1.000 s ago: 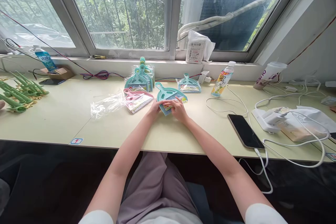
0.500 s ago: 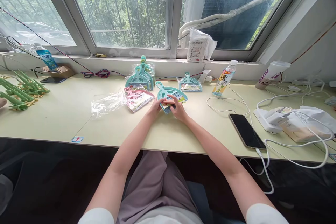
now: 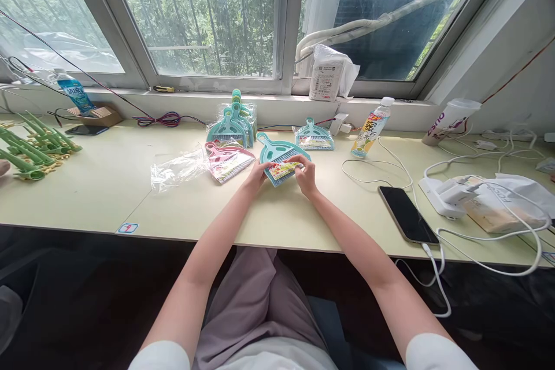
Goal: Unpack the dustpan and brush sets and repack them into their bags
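A teal dustpan (image 3: 271, 149) with a small brush set in it is tilted above the table in front of me. My left hand (image 3: 259, 173) is closed on its left edge. A colourful label card (image 3: 281, 170) lies across the brush bristles, and my right hand (image 3: 306, 176) pinches the card's right end. Just left of my left hand, a pink dustpan set (image 3: 229, 163) rests on the table beside a crumpled clear plastic bag (image 3: 180, 169). Behind it stand several stacked teal dustpan sets (image 3: 236, 126) in clear wrap. Another wrapped teal set (image 3: 314, 136) lies farther back on the right.
On the right are a drink bottle (image 3: 372, 127), a phone (image 3: 407, 215) on a white cable, a power strip (image 3: 440, 198) and a paper cup (image 3: 451, 122). Green plastic parts (image 3: 34, 147) lie at far left, near another person's fingers (image 3: 3, 167).
My right hand has moved right, from over the middle of the card to its right end, so more of the card shows. My left hand keeps its hold on the dustpan.
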### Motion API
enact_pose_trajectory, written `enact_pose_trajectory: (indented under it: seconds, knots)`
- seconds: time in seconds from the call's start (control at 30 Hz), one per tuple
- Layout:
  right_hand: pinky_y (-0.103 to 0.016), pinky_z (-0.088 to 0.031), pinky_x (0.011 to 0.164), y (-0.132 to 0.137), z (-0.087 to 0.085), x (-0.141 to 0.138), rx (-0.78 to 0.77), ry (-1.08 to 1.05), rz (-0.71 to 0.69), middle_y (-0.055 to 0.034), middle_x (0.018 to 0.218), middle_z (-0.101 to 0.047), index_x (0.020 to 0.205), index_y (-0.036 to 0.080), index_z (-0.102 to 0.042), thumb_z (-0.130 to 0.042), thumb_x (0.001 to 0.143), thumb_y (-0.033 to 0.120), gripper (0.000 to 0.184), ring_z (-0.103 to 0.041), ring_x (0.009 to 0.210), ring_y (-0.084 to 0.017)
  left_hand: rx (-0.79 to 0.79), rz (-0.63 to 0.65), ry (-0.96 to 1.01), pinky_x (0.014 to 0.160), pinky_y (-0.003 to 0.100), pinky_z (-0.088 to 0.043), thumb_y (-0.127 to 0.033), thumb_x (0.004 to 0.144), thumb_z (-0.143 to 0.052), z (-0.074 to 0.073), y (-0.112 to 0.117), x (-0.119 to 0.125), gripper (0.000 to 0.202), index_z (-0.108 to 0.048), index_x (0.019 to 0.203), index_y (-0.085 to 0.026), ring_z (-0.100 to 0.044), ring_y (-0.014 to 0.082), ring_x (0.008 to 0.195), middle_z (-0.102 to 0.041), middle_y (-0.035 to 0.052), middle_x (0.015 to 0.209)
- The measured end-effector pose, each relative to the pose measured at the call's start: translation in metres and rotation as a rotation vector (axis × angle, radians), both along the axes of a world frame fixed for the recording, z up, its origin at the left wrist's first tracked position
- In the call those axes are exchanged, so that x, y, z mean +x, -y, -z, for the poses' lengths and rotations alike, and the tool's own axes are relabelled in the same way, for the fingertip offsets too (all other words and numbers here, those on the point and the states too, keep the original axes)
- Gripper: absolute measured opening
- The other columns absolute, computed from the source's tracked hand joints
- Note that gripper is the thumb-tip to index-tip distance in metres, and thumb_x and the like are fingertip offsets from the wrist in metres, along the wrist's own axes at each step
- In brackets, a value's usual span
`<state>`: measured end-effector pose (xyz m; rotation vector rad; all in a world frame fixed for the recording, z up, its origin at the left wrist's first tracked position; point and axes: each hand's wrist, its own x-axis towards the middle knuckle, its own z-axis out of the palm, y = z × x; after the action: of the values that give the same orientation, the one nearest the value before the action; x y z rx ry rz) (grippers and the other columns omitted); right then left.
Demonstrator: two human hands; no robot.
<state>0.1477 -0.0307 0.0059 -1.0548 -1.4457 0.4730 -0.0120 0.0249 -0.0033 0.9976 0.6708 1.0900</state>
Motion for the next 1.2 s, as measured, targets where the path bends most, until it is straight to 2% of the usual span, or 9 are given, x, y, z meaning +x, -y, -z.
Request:
enact_pose_trajectory:
  seconds: [0.07,0.13,0.2,0.23,0.33,0.4,0.43,0.63,1.2]
  knots:
    - [-0.047,-0.034,0.108,-0.003,0.000,0.005,-0.013,-0.011,0.165,-0.0056,0.117,-0.066,0.096,0.023,-0.060,-0.038,0.070,0.009,0.037,-0.053,0.121,-0.024,-0.015,-0.027,0.004,0.075,0.032,-0.054,-0.017,0.064,-0.072,0.000,-0.001,0.000,0.051,-0.052,0.110,-0.019,-0.065,0.0200,0.085,-0.066,0.0055,0.098]
    - [-0.048,-0.027,0.113,-0.007,0.001,0.010,-0.074,-0.088,0.298,-0.0052,0.139,-0.050,0.118,0.025,-0.052,-0.041,0.073,0.014,0.048,-0.039,0.134,-0.023,-0.022,-0.057,0.016,0.075,0.032,-0.055,-0.016,0.064,-0.071,-0.001,-0.002,-0.001,0.053,-0.051,0.113,-0.020,-0.066,0.0204,0.087,-0.066,0.0052,0.100]
    - [-0.048,-0.031,0.112,-0.013,0.004,0.014,-0.201,-0.229,0.317,-0.0061,0.151,-0.034,0.134,0.027,-0.037,-0.048,0.075,0.022,0.060,-0.034,0.138,-0.023,-0.027,-0.091,0.036,0.075,0.031,-0.055,-0.015,0.064,-0.071,-0.001,-0.003,-0.001,0.057,-0.049,0.116,-0.021,-0.066,0.0200,0.087,-0.066,0.0044,0.101]
    - [-0.047,-0.037,0.109,-0.016,0.006,0.016,-0.278,-0.305,0.263,-0.0073,0.151,-0.033,0.136,0.027,-0.033,-0.052,0.075,0.026,0.063,-0.037,0.136,-0.023,-0.028,-0.106,0.046,0.075,0.031,-0.055,-0.014,0.064,-0.070,-0.001,-0.003,-0.002,0.058,-0.049,0.118,-0.021,-0.066,0.0197,0.087,-0.066,0.0042,0.101]
    - [-0.042,-0.052,0.094,-0.022,0.011,0.017,-0.464,-0.482,-0.083,-0.0082,0.133,-0.055,0.126,0.027,-0.043,-0.061,0.074,0.029,0.056,-0.060,0.115,-0.022,-0.021,-0.134,0.056,0.076,0.031,-0.055,-0.013,0.065,-0.070,0.000,-0.004,-0.003,0.060,-0.048,0.120,-0.021,-0.066,0.0194,0.087,-0.067,0.0041,0.101]
    - [-0.038,-0.056,0.089,-0.023,0.014,0.015,-0.496,-0.568,-0.282,-0.0052,0.115,-0.066,0.115,0.025,-0.050,-0.065,0.072,0.026,0.045,-0.067,0.099,-0.019,-0.015,-0.125,0.049,0.077,0.032,-0.055,-0.013,0.065,-0.070,-0.001,-0.004,-0.003,0.060,-0.048,0.121,-0.021,-0.066,0.0199,0.087,-0.067,0.0043,0.101]
    - [-0.036,-0.057,0.088,-0.023,0.015,0.014,-0.492,-0.606,-0.329,-0.0040,0.110,-0.068,0.109,0.024,-0.053,-0.066,0.071,0.023,0.040,-0.069,0.095,-0.018,-0.015,-0.114,0.044,0.078,0.033,-0.055,-0.014,0.066,-0.070,-0.001,-0.004,-0.003,0.059,-0.048,0.120,-0.021,-0.066,0.0201,0.087,-0.067,0.0044,0.101]
    - [-0.031,-0.059,0.084,-0.025,0.018,0.012,-0.494,-0.730,-0.274,-0.0014,0.099,-0.071,0.098,0.021,-0.055,-0.068,0.072,0.015,0.030,-0.071,0.086,-0.016,0.022,-0.051,0.017,0.081,0.034,-0.053,-0.014,0.062,-0.074,-0.006,0.000,-0.002,0.059,-0.050,0.116,-0.020,-0.065,0.0193,0.087,-0.067,0.0045,0.101]
    - [-0.030,-0.060,0.082,-0.024,0.017,0.011,-0.502,-0.739,-0.284,-0.0004,0.095,-0.072,0.097,0.023,-0.055,-0.070,0.068,0.011,0.035,-0.071,0.084,-0.016,0.034,-0.053,-0.037,0.082,0.033,-0.054,-0.017,0.064,-0.073,-0.012,0.001,-0.005,0.059,-0.049,0.118,-0.022,-0.064,0.0199,0.092,-0.065,0.0049,0.105]
